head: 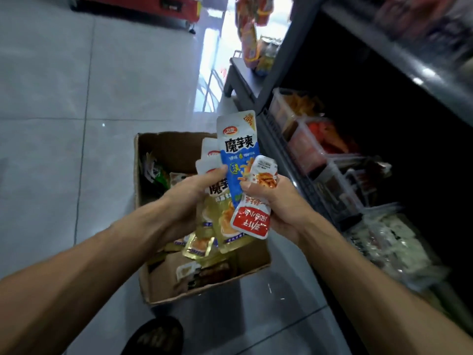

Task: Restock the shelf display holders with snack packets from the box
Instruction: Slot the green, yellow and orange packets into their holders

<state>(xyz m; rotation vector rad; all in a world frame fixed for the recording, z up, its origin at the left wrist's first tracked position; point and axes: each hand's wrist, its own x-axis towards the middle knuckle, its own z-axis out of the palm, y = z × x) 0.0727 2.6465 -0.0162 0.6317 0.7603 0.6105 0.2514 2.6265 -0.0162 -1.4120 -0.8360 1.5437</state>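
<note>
Above the open cardboard box (143,226) my left hand (189,201) grips a fan of yellow snack packets (225,224). A blue packet (239,152) stands upright between both hands; which hand holds it I cannot tell. My right hand (279,203) grips a red-and-white packet (253,216), turned upside down. More loose packets (197,247) lie in the box. The clear shelf display holders (304,147) sit in a row on the low shelf to the right, partly filled with orange, red and white packets.
The box stands on a grey tiled floor (76,98) beside the dark metal shelving unit (279,155). Hanging snack bags (250,44) show at the shelf's far end. A red cabinet (138,6) is at the top left. A dark shoe (156,336) is by the box's near edge.
</note>
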